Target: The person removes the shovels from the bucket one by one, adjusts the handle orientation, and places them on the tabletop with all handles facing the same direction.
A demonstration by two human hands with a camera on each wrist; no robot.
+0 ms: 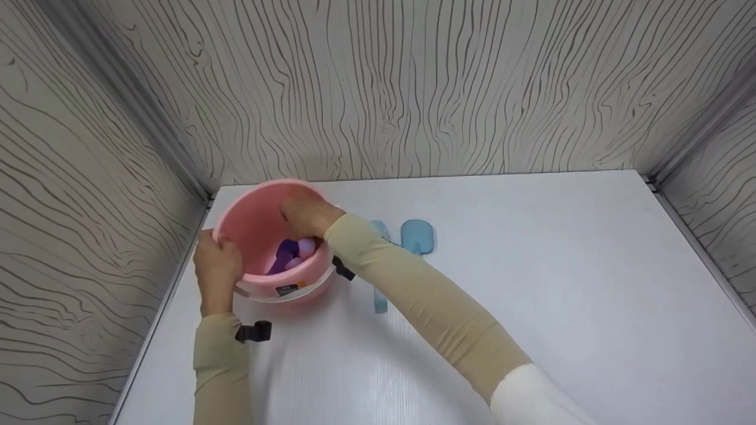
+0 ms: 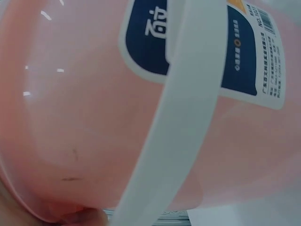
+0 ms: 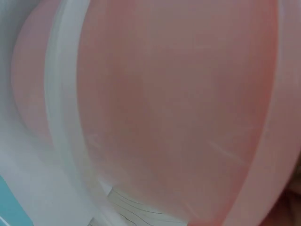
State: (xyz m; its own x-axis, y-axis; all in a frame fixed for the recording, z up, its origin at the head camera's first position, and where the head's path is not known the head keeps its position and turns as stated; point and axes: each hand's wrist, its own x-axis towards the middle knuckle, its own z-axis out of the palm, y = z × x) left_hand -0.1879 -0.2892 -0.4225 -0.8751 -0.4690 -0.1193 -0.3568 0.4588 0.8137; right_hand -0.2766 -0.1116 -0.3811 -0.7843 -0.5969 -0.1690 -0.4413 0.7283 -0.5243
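Observation:
A pink bucket [image 1: 251,221] with a white handle [image 2: 188,94] leans on the table's left side, its mouth turned toward me. My left hand [image 1: 218,265] grips the rim on the left, thumb over the edge. Across the right rim reaches my right hand [image 1: 310,215], inside the bucket near its far wall; its fingertips are hidden, and I cannot tell whether they hold anything. Low in the bucket lie a dark purple piece [image 1: 284,255] and a lilac ball-like piece [image 1: 306,247]. Both wrist views are filled by the bucket's outer wall, with a label [image 2: 244,52] in the left one.
Right of the bucket, a light-blue toy shovel [image 1: 417,235] lies on the white table [image 1: 561,265], partly under my right forearm. Beside it is another blue piece [image 1: 380,301], mostly covered by the sleeve. Wood-patterned panels [image 1: 413,88] stand at the back and sides.

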